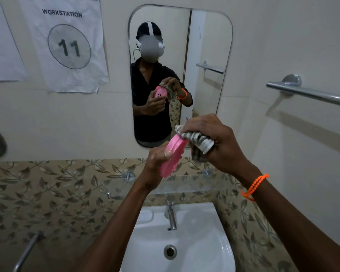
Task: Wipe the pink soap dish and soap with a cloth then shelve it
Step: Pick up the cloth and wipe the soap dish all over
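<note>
My left hand (155, 163) grips the pink soap dish (173, 156) from below and holds it tilted on edge in front of the mirror. My right hand (214, 138) is closed on a grey and white striped cloth (196, 139), which presses against the dish's upper end. The mirror reflects the dish's holed underside. I cannot see the soap. Just below my hands, a clear glass shelf (186, 183) juts from the wall.
A white sink (204, 242) with a chrome tap (171, 214) sits under the shelf. The mirror (204, 36) hangs straight ahead. A chrome towel bar (306, 93) runs along the right wall. Paper signs (67, 42) hang at upper left.
</note>
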